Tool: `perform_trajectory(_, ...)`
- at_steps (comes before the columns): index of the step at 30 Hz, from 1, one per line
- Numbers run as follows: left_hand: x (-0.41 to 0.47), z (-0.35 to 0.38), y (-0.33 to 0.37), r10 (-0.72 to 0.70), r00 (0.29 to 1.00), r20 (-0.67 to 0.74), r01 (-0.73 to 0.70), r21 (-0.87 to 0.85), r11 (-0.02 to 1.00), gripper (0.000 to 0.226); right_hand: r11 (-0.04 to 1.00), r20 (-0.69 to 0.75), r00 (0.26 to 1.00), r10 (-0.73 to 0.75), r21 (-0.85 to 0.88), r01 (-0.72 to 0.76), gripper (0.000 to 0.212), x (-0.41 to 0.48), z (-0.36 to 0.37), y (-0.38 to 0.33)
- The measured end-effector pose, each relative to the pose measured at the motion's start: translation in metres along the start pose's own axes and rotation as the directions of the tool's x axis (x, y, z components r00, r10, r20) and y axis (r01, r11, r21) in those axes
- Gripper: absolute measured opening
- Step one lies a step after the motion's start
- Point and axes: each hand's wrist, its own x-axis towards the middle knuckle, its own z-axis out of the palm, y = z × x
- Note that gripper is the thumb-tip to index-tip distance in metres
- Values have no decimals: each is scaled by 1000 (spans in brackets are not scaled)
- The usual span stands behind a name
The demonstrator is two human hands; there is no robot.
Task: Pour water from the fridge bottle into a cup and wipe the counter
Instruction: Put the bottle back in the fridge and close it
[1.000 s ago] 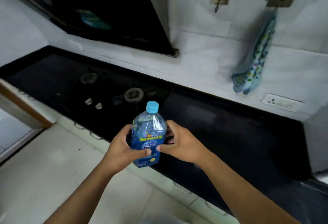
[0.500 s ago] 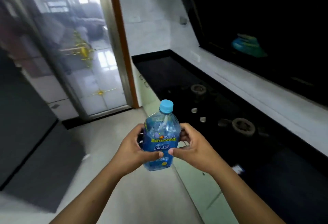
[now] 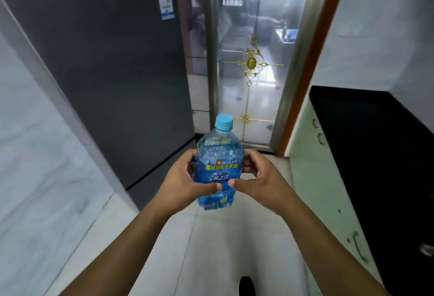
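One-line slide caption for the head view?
Both hands, left and right, hold a capped blue bottle upright facing the fridge.

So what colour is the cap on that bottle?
Light blue cap, screwed on the bottle; seen in the head view.

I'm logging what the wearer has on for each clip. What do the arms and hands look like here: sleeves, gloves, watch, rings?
Both forearms are bare right down to the bottom edge of the picture, so no sleeves show. The left hand and right hand wear no gloves. No watch or band shows at either wrist, and no rings on the fingers that show.
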Motion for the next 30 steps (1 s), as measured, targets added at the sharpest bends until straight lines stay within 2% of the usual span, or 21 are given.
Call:
perform_trajectory(4,26,-42,-8,-40,979,-198,45,19,999,69,997,205,976,-73,-10,77,51,86,24,-3)
perform_trajectory(7,35,-72,-10,-77,923,-376,97,35,995,68,992,371,920,-124,12,129,51,141,50,-12)
perform_trajectory(13,25,-126,-17,-109,725,-680,180,35,983,72,970,641,733,-226,76,233,45,219,124,-45)
perform_trajectory(19,8,-191,-27,-107,559,-822,222,24,975,67,954,763,586,-272,133,270,42,260,210,-80)
perform_trajectory(24,9,-263,-46,-85,510,-856,212,29,977,61,951,775,570,-273,128,282,41,288,282,-105)
perform_trajectory(30,28,-364,-65,-68,575,-816,198,58,979,63,962,719,649,-248,105,251,43,323,356,-131)
